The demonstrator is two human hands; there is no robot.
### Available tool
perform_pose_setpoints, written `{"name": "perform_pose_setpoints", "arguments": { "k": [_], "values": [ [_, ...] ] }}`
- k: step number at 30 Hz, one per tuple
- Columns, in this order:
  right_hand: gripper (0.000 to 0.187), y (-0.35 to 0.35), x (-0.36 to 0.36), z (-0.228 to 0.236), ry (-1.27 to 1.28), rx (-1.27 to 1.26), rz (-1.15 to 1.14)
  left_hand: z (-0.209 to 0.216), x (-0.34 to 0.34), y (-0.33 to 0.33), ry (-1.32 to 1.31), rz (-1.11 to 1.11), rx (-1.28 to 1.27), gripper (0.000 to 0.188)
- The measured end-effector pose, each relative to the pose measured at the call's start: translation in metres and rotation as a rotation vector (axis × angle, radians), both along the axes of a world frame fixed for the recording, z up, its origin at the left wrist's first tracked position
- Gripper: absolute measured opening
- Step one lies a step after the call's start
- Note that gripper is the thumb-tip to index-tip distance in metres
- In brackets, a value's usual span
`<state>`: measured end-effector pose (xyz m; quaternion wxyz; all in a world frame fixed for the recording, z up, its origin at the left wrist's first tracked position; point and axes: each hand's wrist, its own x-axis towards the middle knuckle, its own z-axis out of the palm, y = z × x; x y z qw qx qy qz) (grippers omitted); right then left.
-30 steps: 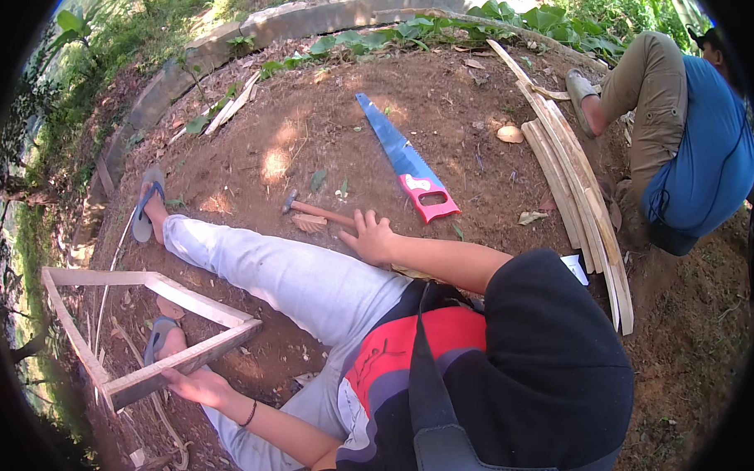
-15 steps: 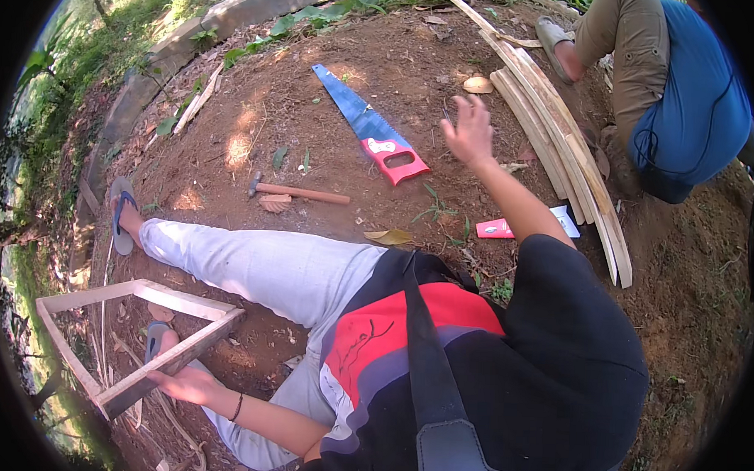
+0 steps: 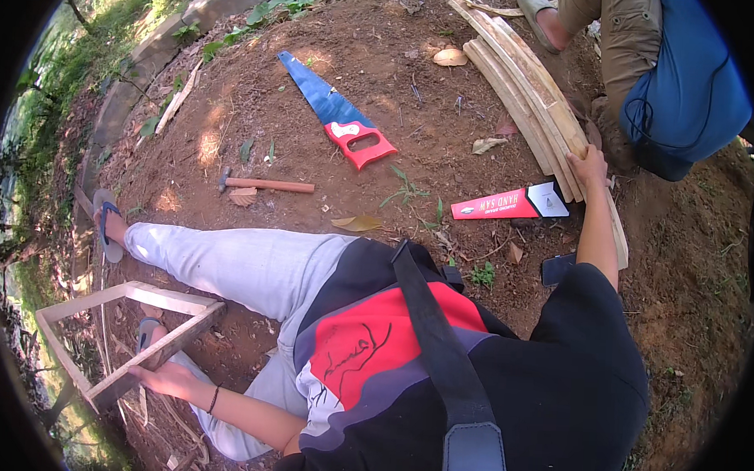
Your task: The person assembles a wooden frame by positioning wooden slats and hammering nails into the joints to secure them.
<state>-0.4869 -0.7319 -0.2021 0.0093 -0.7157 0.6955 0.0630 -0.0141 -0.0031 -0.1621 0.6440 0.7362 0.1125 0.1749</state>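
My left hand (image 3: 163,379) is closed on one side of a four-sided wooden frame (image 3: 169,297), holding it tilted up beside my lower leg. To the right, my right arm reaches out to a stack of long pale wooden strips (image 3: 515,89) on the soil. My right hand (image 3: 589,166) is closed over the edge of a strip there, its fingertips partly hidden. A handsaw (image 3: 325,99) with a blue blade and red handle lies farther out on the ground. Nearer my leg rests a hammer (image 3: 271,184) with a wooden handle.
A red and white saw sleeve (image 3: 498,206) lies beside the strips, with a dark phone-like object (image 3: 557,268) near my right arm. Another person (image 3: 685,88) in blue sits close at the upper right. A low concrete edge (image 3: 155,52) curves along the upper left.
My right hand has gone from raised over the soil to the wooden strips and closed there. My left hand keeps its hold on the frame. The view has shifted slightly.
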Motion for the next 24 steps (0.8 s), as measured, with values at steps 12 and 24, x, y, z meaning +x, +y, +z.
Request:
{"name": "perform_pose_setpoints", "arguments": {
  "k": [12,24],
  "values": [
    [0.026,-0.066,0.07,0.031,-0.707,-0.256,0.208,-0.014,0.006,0.03,-0.059,-0.208,-0.101,0.072],
    [0.027,0.054,0.184,0.002,-0.237,-0.101,0.324,-0.023,0.006,0.029,-0.158,-0.092,-0.189,0.057]
  ]
}}
